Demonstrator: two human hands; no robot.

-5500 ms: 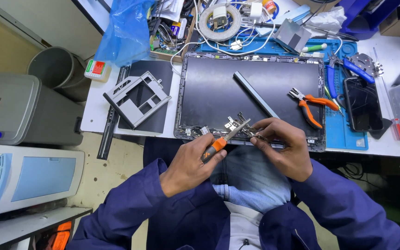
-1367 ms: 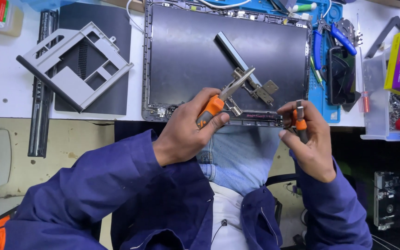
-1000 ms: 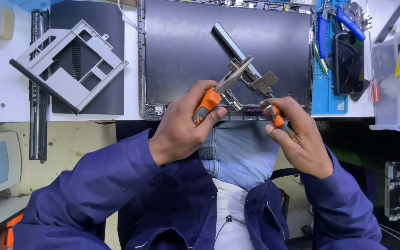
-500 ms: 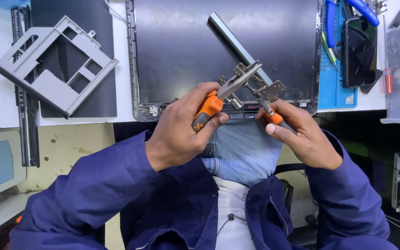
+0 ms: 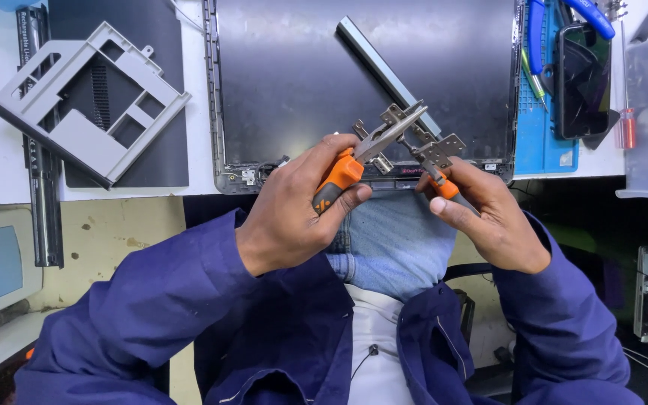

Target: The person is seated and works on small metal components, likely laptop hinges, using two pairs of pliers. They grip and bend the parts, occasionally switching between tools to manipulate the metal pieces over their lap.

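At frame centre, above the bench (image 5: 189, 187) edge, the left hand (image 5: 294, 217) clamps pliers (image 5: 361, 154) on a small, stiff, light metal hinge (image 5: 440, 150), best pinched by its flat plate, while the right hand (image 5: 489, 221) grips a screwdriver (image 5: 436, 180).

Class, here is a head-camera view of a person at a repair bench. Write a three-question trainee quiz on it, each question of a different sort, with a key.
1. True or false: the left hand holds orange-handled pliers.
2. Multiple choice: what are both tools working on? A) a metal hinge B) the phone C) the grey bracket
3. Fill in: the right hand holds a small ______ with an orange grip.

Key:
1. True; the plier tips grip the hinge above the laptop lid.
2. A; the hinge is held in the air between the hands, near the lid's front edge.
3. Screwdriver; its tip meets the hinge.
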